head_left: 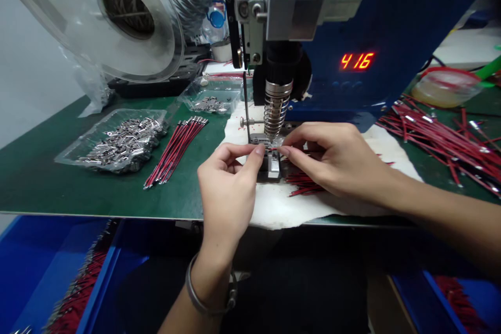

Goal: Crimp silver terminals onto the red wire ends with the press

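Note:
Both of my hands meet at the die of a blue press machine, just under its spring-wrapped ram. Thumb and forefinger of my left hand are pinched together at the die's left side; what lies between them is too small to make out. My right hand pinches the end of a thin red wire at the die's right side. Beneath the right hand, a bundle of red and black wires rests on a white cloth. A bracelet circles my left wrist.
Left on the green table are a tray of metal terminals and a row of wires. Loose wires and a round tub lie right. A large reel overhangs; blue bins sit below.

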